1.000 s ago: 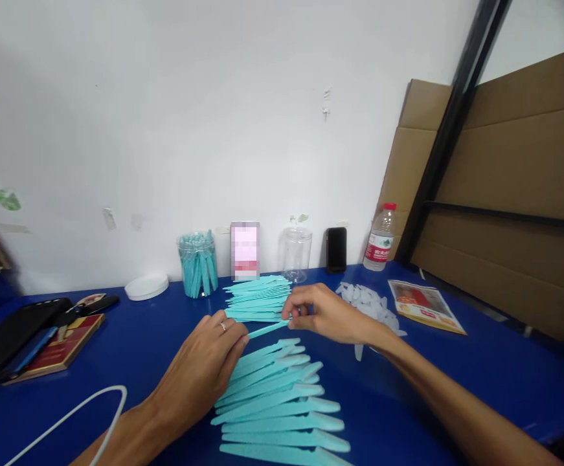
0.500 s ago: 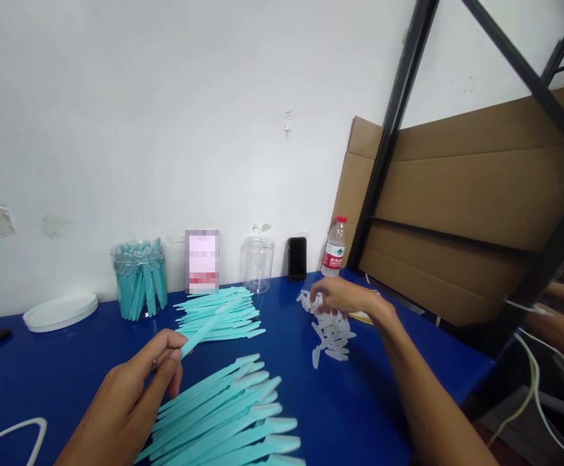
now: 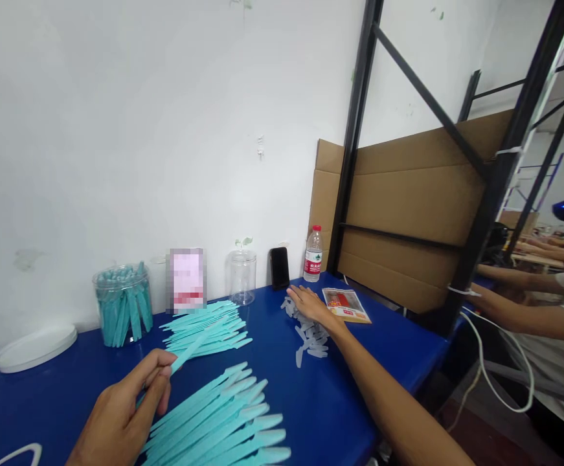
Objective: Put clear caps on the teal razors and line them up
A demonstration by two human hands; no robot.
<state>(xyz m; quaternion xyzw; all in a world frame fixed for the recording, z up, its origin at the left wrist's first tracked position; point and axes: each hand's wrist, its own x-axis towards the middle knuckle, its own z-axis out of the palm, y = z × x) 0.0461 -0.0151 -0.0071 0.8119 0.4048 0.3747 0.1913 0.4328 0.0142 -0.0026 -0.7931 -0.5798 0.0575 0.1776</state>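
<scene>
My left hand point(image 3: 133, 398) is closed around the handle of a teal eyebrow razor point(image 3: 199, 343), whose far end points up and to the right. Below it, a fanned row of teal razors with translucent caps point(image 3: 233, 414) lies at the front. Behind the held razor is another pile of teal razors point(image 3: 230, 323). My right hand point(image 3: 311, 304) rests over a heap of small translucent blade caps point(image 3: 313, 340), its fingers stretched out and pointing left. The caps under the palm are hidden.
Along the wall stand a jar full of teal razors point(image 3: 124, 310), a clear empty jar point(image 3: 243, 278), a black phone point(image 3: 279, 267) and a water bottle point(image 3: 313, 255). A white lid point(image 3: 33, 349) lies left, a printed packet point(image 3: 347, 305) right. Beyond the rack post point(image 3: 485, 213) sits a co-worker point(image 3: 553, 323).
The view has turned to the right, bringing the packet and the co-worker into sight. My right hand has gone from bent fingers to flat over the caps. My left hand keeps its razor.
</scene>
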